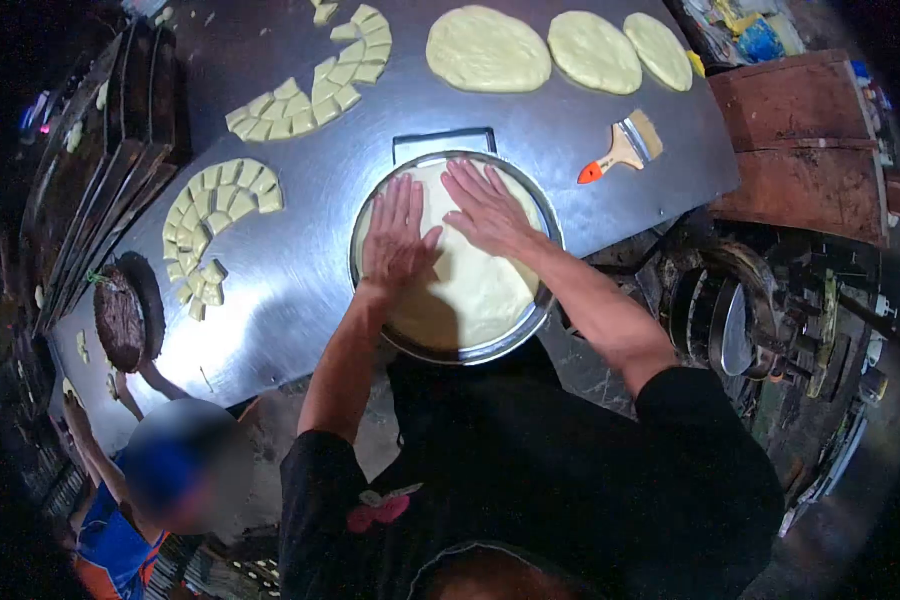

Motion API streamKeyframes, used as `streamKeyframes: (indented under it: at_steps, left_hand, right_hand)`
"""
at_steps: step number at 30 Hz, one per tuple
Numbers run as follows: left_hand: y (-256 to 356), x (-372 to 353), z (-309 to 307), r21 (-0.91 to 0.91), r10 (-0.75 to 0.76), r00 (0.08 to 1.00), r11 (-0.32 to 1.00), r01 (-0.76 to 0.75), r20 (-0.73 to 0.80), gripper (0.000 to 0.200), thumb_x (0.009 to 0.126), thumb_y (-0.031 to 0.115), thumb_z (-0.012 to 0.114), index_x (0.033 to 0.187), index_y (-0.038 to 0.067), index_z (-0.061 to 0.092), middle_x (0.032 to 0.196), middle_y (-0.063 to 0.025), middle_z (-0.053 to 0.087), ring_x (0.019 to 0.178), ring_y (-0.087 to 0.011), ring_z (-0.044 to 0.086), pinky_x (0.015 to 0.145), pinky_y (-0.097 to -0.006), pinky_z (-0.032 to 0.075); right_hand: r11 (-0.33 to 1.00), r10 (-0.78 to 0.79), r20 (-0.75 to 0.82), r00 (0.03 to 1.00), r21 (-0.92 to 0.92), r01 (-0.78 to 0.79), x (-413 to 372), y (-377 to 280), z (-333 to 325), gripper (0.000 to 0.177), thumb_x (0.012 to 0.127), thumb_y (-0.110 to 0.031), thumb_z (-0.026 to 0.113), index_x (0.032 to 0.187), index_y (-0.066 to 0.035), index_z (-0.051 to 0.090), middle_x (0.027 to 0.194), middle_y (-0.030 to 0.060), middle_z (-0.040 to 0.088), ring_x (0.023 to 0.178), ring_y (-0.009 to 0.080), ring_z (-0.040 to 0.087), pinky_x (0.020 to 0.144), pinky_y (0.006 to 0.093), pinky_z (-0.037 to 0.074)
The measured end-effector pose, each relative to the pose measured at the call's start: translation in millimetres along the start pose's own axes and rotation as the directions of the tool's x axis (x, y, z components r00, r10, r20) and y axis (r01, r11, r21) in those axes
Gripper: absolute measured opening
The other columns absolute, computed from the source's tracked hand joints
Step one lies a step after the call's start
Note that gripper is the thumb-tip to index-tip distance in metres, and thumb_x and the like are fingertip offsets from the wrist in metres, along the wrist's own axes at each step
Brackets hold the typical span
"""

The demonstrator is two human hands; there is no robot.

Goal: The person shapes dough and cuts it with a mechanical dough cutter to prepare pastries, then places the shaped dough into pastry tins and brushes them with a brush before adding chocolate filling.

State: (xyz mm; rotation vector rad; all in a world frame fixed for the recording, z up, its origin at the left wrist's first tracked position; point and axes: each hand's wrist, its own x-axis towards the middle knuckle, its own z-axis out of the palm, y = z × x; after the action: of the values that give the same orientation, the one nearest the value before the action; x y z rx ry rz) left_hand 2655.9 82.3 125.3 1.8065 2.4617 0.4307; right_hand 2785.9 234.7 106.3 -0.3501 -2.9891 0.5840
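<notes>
A wide sheet of pale dough [480, 290] fills most of a round metal pan [445, 354] at the table's near edge. My left hand [400, 235] lies flat on the left part of the dough, its fingers stretched toward the far rim. On the far right part rests my right hand [488, 210], palm down, with its fingers spread. Neither hand grips anything. Behind the pan a dark rectangular handle or frame [443, 137] shows.
Three flattened dough rounds [488, 48] lie at the back, near a paintbrush [625, 147] with an orange-tipped handle. Cut dough pieces [220, 200] form curves on the metal table [320, 190]. Dark trays [120, 130] stand at left, beside a brown oval object [120, 318]. Another person [120, 540] is lower left.
</notes>
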Motion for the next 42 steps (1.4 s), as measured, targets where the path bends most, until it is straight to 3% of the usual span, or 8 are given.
streamKeyframes:
  at_steps: [8,17,18,26,29,31,34,42]
  left_hand:
    - [0,-51,35,0.268,-0.285,0.958,0.926,0.265,0.038,0.063,0.094,0.039,0.045,0.142,0.001,0.029,0.147,-0.0223,0.029,0.139,-0.0377,0.023,0.111,-0.0518,0.021]
    - [-4,-11,1,-0.132,0.017,0.997,0.991,-0.026,-0.07,0.055,0.086,0.027,0.06,0.132,0.0,0.046,0.133,-0.0288,0.045,0.126,-0.0465,0.04,0.105,-0.0533,0.032]
    - [-9,-8,-18,-0.431,-0.136,0.978,0.901,0.055,-0.159,0.048,0.086,0.022,0.061,0.128,0.001,0.05,0.124,-0.0254,0.054,0.12,-0.0431,0.048,0.101,-0.0454,0.039]
    - [-67,-3,-32,-0.289,-0.436,0.882,0.881,0.375,-0.182,0.037,0.091,0.026,0.052,0.119,0.002,0.055,0.103,-0.0216,0.062,0.091,-0.0393,0.058,0.083,-0.0477,0.045]
    - [-65,-17,-63,-0.175,-0.498,0.866,0.85,0.497,0.039,0.037,0.091,0.027,0.053,0.116,0.001,0.054,0.104,-0.0222,0.061,0.095,-0.0393,0.057,0.088,-0.0476,0.043]
    - [-76,-19,-50,-0.296,-0.409,0.91,0.88,0.372,-0.069,0.039,0.091,0.025,0.052,0.124,0.005,0.051,0.114,-0.0224,0.059,0.108,-0.0391,0.054,0.097,-0.0525,0.036]
    - [-77,-20,-27,-0.229,-0.14,0.989,0.965,0.124,-0.054,0.043,0.093,0.019,0.048,0.135,0.009,0.042,0.127,-0.0219,0.053,0.122,-0.0385,0.047,0.105,-0.053,0.03]
    - [-72,-58,-11,-0.24,-0.313,0.947,0.927,0.288,-0.071,0.043,0.095,0.009,0.037,0.138,0.007,0.038,0.139,-0.0122,0.045,0.132,-0.0322,0.038,0.111,-0.0502,0.022]
  right_hand:
    - [0.972,-0.025,-0.003,1.0,0.233,0.025,11,11,-18,0.056,0.096,-0.039,0.041,0.136,0.0,0.042,0.148,0.0159,0.032,0.141,0.0269,0.023,0.115,0.0436,0.016]
    - [0.996,0.057,0.154,0.987,0.054,-0.066,1,-9,-17,0.068,0.095,-0.043,0.041,0.144,0.002,0.025,0.153,0.0178,0.019,0.143,0.0291,0.011,0.116,0.0469,0.007]
    - [0.997,0.05,0.131,0.99,0.05,-0.057,8,-15,-17,0.068,0.095,-0.043,0.041,0.144,0.002,0.025,0.153,0.0178,0.019,0.143,0.0291,0.011,0.116,0.0469,0.007]
    - [1.0,-0.004,0.093,0.996,0.011,0.003,53,-79,-1,0.061,0.096,-0.04,0.037,0.139,0.003,0.033,0.15,0.0186,0.026,0.142,0.0267,0.018,0.115,0.0507,0.008]
    - [0.972,-0.231,-0.105,0.967,0.007,0.233,32,-104,31,0.059,0.095,-0.037,0.043,0.135,0.005,0.037,0.146,0.0239,0.029,0.14,0.0315,0.023,0.114,0.0515,0.014]
    - [0.888,-0.379,0.39,0.839,0.407,0.212,43,-101,9,0.064,0.094,-0.038,0.044,0.142,0.003,0.027,0.15,0.0207,0.023,0.142,0.031,0.018,0.115,0.0487,0.011]
    - [0.983,-0.177,0.099,0.979,-0.026,0.18,41,-71,4,0.068,0.096,-0.043,0.038,0.145,0.001,0.022,0.153,0.0174,0.017,0.144,0.0285,0.011,0.117,0.045,0.006]
    - [0.981,-0.19,0.186,0.964,0.008,0.192,49,-41,9,0.065,0.096,-0.04,0.039,0.145,-0.001,0.023,0.154,0.0172,0.016,0.144,0.028,0.01,0.117,0.045,0.004]
